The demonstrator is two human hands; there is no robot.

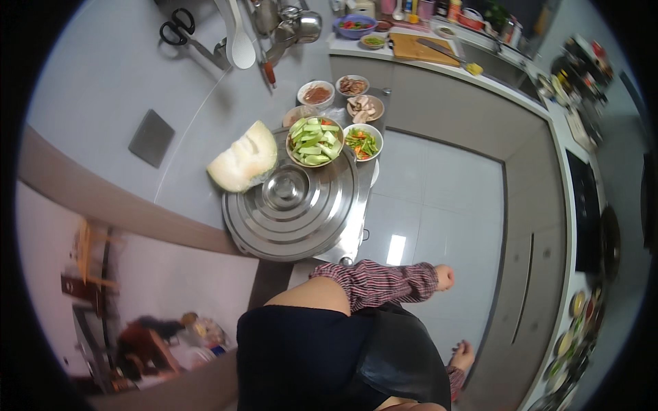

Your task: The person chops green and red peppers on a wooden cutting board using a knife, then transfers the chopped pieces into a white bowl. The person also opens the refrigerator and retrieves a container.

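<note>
My left hand (444,278) is out in front of my body over the tiled floor, its fingers curled in with nothing visible in them. Lower right, by the base of the cabinets, hangs my right hand (464,354); its fingers are loosely bent and apart, with no object seen in them. Striped sleeve covers (383,280) are on my forearms, and a dark apron (396,354) covers my front. To my left a large round metal lid (329,205) carries a bowl of cut green vegetable (314,143). A cut piece of pale melon or gourd (244,159) rests at the lid's edge.
Bowls of sliced peppers (363,143), pale pieces (365,109) and reddish food (316,94) stand behind the lid. Scissors (187,38) and ladles hang on the wall. A cutting board (424,49) with a knife lies by the sink (493,64). Cabinets (529,205) line the right.
</note>
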